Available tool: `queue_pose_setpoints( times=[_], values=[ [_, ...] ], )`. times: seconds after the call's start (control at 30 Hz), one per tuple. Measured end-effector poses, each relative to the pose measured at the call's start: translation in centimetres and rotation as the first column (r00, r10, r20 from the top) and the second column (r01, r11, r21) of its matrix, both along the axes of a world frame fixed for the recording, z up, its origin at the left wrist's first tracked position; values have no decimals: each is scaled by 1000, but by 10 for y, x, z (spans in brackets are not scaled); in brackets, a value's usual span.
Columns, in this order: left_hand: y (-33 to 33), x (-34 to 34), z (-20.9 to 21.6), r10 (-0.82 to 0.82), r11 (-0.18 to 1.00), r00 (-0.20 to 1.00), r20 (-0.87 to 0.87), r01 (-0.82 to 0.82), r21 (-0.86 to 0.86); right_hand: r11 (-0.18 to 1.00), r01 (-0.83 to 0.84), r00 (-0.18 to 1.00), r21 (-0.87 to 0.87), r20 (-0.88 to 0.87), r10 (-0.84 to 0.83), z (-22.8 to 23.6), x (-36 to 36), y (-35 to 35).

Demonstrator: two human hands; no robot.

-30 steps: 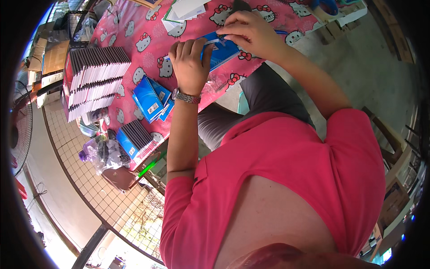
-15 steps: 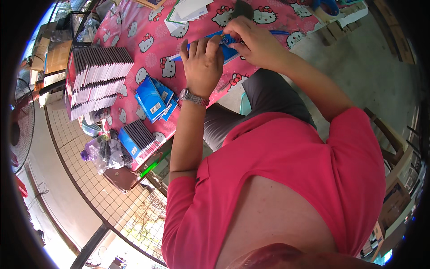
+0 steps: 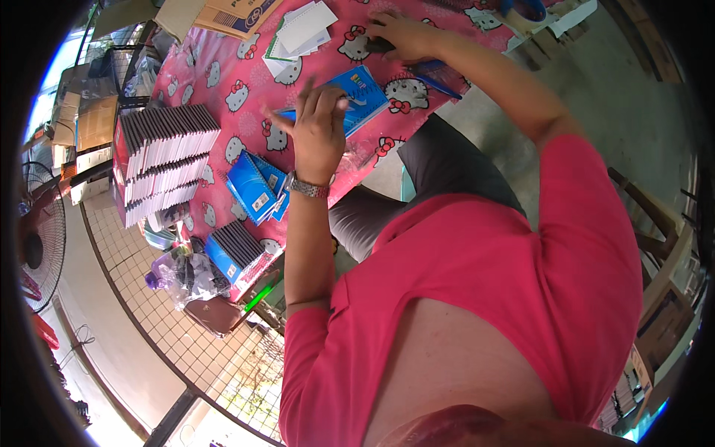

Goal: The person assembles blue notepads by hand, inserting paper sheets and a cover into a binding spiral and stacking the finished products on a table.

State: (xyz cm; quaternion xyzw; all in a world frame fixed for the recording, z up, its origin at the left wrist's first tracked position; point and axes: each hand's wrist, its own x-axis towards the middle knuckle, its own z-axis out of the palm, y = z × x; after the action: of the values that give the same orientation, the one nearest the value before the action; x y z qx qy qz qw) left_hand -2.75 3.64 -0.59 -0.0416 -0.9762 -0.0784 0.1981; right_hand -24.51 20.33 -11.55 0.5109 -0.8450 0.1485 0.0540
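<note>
A blue spiral notebook [image 3: 363,98] lies on the table, its wire binding toward the upper right. My left hand [image 3: 319,128], wearing a metal watch, is over the notebook's left end, with fingers apart and loosely bent; nothing shows in them. Farther off, my right hand [image 3: 406,37] reaches to a small dark object [image 3: 380,45] and curls around it; most of that object is hidden, so its kind is unclear. Beside the notebook lies a slim blue tool or pen [image 3: 439,83] near the table's right edge.
Several blue notebooks [image 3: 253,186] lie left of my left wrist, with a short row [image 3: 232,249] nearer. Tall stacks of dark-bound notebooks [image 3: 165,160] stand at left. White cards [image 3: 302,33] and a cardboard box [image 3: 237,15] lie at the back; a blue tape roll [image 3: 525,10] sits far right.
My right hand has left the notebook and moved away to the dark object. My left hand has loosened and come slightly nearer. The notebook now lies more exposed on the table.
</note>
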Motion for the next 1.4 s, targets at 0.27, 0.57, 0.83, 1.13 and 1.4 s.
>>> queue_pose_setpoints(
  times=[0.27, 0.57, 0.83, 1.13, 1.4],
  values=[
    [-17, 0, -17, 73, 982, 995, -71, -59, 178, 856, -229, 89, -464, 865, 493, 97, 40, -4],
    [-14, 0, -14, 42, 973, 999, -32, -34, 227, 838, -182, 20, -514, 850, 526, 117, 47, -1],
    [-15, -3, -9, 9, 980, 995, -103, 12, 200, 908, -53, 6, -416, 909, 416, 111, 47, -9],
    [-24, -3, -1, 7, 964, 1000, -26, 0, 267, 937, -259, 321, -237, 894, 314, 108, 38, -27],
    [-53, -9, 0, -30, 950, 999, 24, 21, 313, 833, -1, -195, -553, 818, 542, 106, 38, -40]
  ],
)
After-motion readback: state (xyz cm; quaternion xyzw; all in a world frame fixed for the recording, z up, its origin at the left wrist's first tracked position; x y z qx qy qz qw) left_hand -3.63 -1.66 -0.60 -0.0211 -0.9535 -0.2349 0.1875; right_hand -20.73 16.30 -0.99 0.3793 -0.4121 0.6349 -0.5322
